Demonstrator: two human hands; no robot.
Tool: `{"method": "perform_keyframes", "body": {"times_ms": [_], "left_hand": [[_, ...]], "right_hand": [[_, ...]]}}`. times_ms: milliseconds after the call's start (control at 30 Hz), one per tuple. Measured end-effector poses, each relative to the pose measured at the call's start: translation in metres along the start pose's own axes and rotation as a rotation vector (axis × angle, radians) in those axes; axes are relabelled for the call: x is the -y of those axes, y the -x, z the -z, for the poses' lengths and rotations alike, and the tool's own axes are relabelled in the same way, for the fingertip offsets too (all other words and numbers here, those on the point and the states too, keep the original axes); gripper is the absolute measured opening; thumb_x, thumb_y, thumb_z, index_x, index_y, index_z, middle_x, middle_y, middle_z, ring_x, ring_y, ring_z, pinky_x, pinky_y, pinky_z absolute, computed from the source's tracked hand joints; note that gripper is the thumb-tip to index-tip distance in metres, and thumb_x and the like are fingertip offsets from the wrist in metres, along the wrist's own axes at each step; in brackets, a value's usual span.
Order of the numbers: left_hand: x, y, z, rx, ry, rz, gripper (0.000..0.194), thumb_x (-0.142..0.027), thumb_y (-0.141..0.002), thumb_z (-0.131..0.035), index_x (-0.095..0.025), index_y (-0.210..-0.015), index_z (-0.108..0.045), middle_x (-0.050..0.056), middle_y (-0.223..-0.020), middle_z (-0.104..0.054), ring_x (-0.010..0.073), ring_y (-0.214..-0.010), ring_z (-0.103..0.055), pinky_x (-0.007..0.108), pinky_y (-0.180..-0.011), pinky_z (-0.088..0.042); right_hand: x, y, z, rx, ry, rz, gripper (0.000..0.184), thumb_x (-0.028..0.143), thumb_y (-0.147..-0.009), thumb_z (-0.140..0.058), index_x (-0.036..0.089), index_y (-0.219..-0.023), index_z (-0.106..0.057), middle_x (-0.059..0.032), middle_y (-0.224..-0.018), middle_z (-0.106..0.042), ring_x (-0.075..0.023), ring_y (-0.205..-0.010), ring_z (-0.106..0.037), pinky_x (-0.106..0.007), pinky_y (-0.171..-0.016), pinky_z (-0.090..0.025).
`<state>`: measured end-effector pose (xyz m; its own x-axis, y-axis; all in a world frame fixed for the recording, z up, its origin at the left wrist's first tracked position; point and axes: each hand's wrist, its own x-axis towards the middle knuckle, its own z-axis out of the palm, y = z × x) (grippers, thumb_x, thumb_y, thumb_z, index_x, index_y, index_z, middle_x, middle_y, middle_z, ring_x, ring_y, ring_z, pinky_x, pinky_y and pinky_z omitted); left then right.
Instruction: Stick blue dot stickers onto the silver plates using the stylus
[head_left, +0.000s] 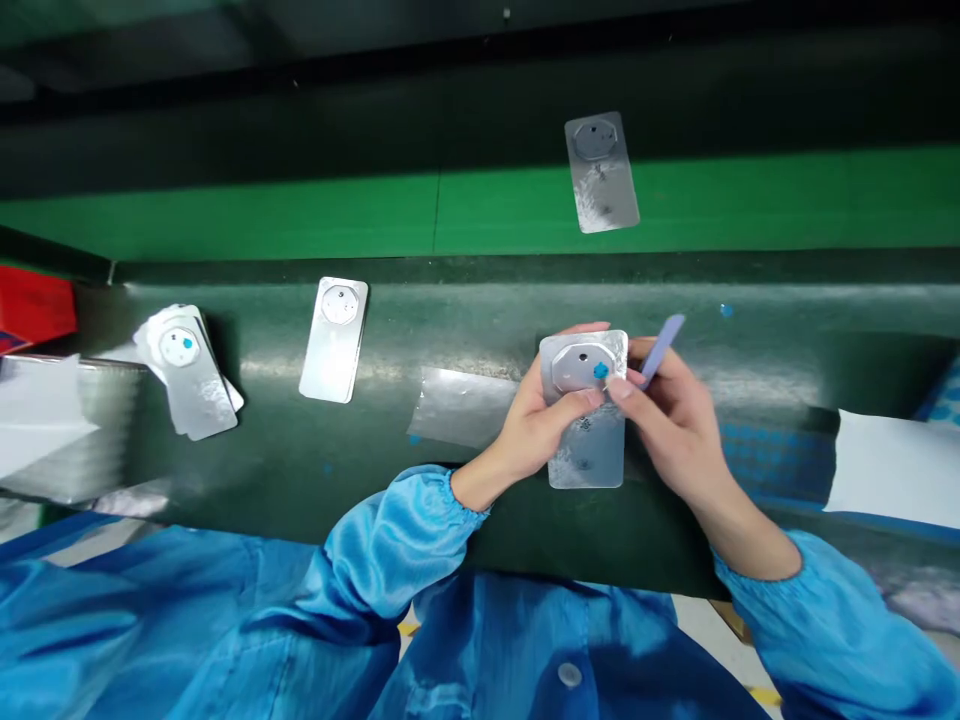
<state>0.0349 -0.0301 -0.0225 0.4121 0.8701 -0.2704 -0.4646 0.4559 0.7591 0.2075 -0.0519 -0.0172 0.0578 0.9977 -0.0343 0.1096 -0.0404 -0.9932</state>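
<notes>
My left hand (536, 405) is shut on a rectangular silver foil-covered plate (586, 450), which has a raised round centre and a dab of blue paste (600, 372) on it. My right hand (675, 425) pinches a slim lilac-blue plastic spatula (661, 350), and its fingers touch the plate's edge beside the paste. The spatula's tip is hidden behind my fingers. Two similar plates lie to the left, one bare (334, 340) and one in a small stack with a blue dab (191, 370).
Another silver plate (601, 172) lies on a green belt (225, 220) beyond the dark green bench (420, 320). A clear plastic sheet (461, 405) lies left of my hands. A red box (34, 310), a translucent stack (67, 430) and white paper (892, 470) sit at the sides.
</notes>
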Motion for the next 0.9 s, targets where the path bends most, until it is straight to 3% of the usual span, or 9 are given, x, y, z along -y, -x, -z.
{"method": "perform_keyframes", "body": {"times_ms": [200, 333, 467, 600, 767, 900], "left_hand": [[0.006, 0.002, -0.002, -0.037, -0.023, -0.061, 0.069, -0.043, -0.093, -0.095, -0.026, -0.154, -0.068, 0.006, -0.117, -0.087, 0.0298, -0.123, -0.081, 0.045, -0.120, -0.058], [0.007, 0.004, -0.009, -0.003, -0.050, -0.113, 0.069, -0.049, -0.098, -0.093, -0.025, -0.157, -0.067, 0.007, -0.117, -0.087, 0.0288, -0.120, -0.080, 0.044, -0.119, -0.057], [0.005, 0.006, -0.012, -0.012, -0.115, -0.142, 0.073, -0.057, -0.097, -0.092, -0.024, -0.158, -0.068, 0.009, -0.119, -0.086, 0.0288, -0.118, -0.079, 0.043, -0.116, -0.058], [0.005, 0.003, -0.008, -0.040, -0.099, -0.066, 0.070, -0.044, -0.092, -0.092, -0.024, -0.156, -0.071, 0.008, -0.121, -0.086, 0.0311, -0.124, -0.079, 0.044, -0.116, -0.058], [0.011, 0.004, -0.004, -0.061, 0.006, -0.001, 0.068, -0.026, -0.075, -0.088, -0.024, -0.142, -0.078, 0.004, -0.117, -0.088, 0.0319, -0.124, -0.081, 0.044, -0.114, -0.060], [0.000, -0.003, -0.001, -0.113, -0.084, -0.021, 0.056, -0.049, -0.084, -0.097, -0.019, -0.128, -0.079, 0.010, -0.115, -0.089, 0.0303, -0.108, -0.085, 0.043, -0.101, -0.067]], "right_hand": [[-0.001, 0.002, -0.017, -0.088, -0.036, 0.021, 0.031, 0.057, -0.108, -0.081, 0.028, -0.100, -0.073, -0.0033, -0.103, -0.067, -0.0221, -0.096, -0.066, -0.037, -0.085, -0.060], [-0.003, 0.003, -0.019, -0.120, -0.017, -0.019, 0.034, 0.059, -0.107, -0.079, 0.028, -0.098, -0.071, -0.0028, -0.098, -0.064, -0.0218, -0.090, -0.063, -0.036, -0.078, -0.057], [-0.007, 0.004, -0.018, -0.141, 0.008, -0.018, 0.028, 0.054, -0.107, -0.077, 0.028, -0.100, -0.070, -0.0027, -0.098, -0.066, -0.0220, -0.090, -0.064, -0.037, -0.081, -0.057], [-0.010, 0.002, -0.015, -0.106, -0.030, 0.000, 0.016, 0.042, -0.106, -0.075, 0.028, -0.100, -0.070, -0.0023, -0.101, -0.069, -0.0218, -0.092, -0.066, -0.037, -0.087, -0.057], [-0.007, 0.002, -0.015, -0.094, -0.048, -0.034, 0.021, 0.045, -0.103, -0.081, 0.027, -0.097, -0.070, -0.0010, -0.090, -0.063, -0.0205, -0.083, -0.060, -0.033, -0.074, -0.054], [-0.011, 0.001, -0.009, -0.068, -0.048, 0.008, 0.029, 0.057, -0.109, -0.073, 0.028, -0.110, -0.072, -0.0038, -0.100, -0.067, -0.0207, -0.085, -0.063, -0.034, -0.075, -0.057]]}}
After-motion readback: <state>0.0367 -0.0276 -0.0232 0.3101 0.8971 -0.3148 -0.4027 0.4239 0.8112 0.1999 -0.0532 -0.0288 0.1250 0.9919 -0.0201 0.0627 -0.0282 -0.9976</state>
